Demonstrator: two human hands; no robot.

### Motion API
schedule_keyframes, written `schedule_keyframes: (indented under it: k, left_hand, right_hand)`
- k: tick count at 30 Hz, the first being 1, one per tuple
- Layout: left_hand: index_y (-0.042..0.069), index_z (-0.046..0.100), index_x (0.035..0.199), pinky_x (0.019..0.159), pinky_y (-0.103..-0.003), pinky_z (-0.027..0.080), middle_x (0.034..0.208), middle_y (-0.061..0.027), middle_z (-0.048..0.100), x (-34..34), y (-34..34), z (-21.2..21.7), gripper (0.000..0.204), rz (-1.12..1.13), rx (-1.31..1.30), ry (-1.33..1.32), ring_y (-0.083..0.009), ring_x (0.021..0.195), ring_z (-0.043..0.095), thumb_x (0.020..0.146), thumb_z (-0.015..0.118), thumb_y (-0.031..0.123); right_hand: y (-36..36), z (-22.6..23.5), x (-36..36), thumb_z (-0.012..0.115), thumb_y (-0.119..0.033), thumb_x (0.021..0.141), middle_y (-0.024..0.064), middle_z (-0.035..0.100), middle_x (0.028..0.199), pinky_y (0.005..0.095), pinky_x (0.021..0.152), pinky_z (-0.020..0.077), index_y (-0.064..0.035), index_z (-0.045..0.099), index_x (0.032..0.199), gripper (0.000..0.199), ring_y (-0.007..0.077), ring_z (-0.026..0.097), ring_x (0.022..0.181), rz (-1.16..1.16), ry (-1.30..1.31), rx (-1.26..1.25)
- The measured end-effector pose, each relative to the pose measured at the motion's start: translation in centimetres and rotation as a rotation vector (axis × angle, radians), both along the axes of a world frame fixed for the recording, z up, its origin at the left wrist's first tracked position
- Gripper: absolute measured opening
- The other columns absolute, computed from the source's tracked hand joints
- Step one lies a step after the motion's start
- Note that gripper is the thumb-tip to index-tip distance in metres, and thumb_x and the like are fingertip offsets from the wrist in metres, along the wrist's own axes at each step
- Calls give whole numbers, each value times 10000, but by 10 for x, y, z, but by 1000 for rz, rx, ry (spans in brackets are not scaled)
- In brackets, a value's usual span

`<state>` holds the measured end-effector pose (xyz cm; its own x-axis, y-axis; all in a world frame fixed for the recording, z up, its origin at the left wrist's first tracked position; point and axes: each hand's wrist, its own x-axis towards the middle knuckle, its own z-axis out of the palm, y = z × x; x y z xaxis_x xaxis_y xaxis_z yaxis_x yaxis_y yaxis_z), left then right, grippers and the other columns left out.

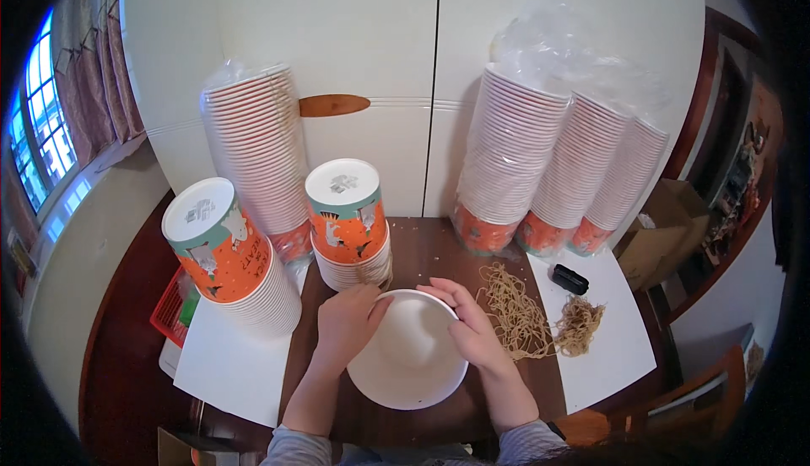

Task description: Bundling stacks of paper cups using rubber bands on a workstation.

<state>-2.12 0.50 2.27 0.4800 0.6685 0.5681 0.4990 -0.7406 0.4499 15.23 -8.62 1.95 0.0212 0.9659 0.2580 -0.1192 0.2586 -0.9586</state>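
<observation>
A white paper bucket (409,356) is tilted between my hands, its round mouth toward me. My left hand (348,321) is closed at the bucket's upper left rim, thumb along the edge, fingers curled out of sight. A bit of tan twine (386,279) shows just beyond those fingers; whether they pinch it too, I cannot tell. My right hand (472,327) grips the right rim, thumb toward the inside and fingers over the outer wall. Behind the bucket stands a short upside-down stack of orange buckets (346,225). Loose tan twine (513,314) lies right of my right hand.
An upside-down orange bucket stack (224,251) stands left on a white sheet (228,373). Tall plastic-wrapped stacks rise at back left (253,145) and back right (515,145). A black object (570,279) and a smaller twine bundle (580,327) lie on the right white sheet (612,348).
</observation>
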Motion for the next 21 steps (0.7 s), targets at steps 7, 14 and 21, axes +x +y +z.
schedule_keyframes:
  k: [7, 14, 21]
  left_hand:
    - [75, 556, 694, 506, -354, 442, 629, -63, 552, 4, 2, -4, 169, 28, 116, 22, -245, 574, 562, 754, 597, 227]
    - [54, 579, 687, 501, -358, 437, 617, -93, 555, 5, 0, -5, 156, -15, 75, -22, -269, 571, 564, 725, 617, 201]
    - [82, 574, 665, 487, -319, 437, 603, -57, 539, 9, -4, -5, 127, -356, 98, -40, -216, 559, 558, 642, 660, 172]
  right_hand:
    - [0, 0, 1, 316, 59, 599, 155, 410, 1269, 327, 994, 289, 4, 297, 1265, 668, 220, 389, 1183, -15, -28, -14]
    - [-4, 7, 3, 350, 79, 696, 156, 463, 1217, 323, 968, 327, 9, 342, 1237, 545, 209, 435, 1142, 23, 35, -5]
    - [-4, 4, 25, 447, -54, 869, 88, 584, 1016, 236, 741, 447, 12, 543, 1043, 210, 128, 572, 857, 100, 72, -168]
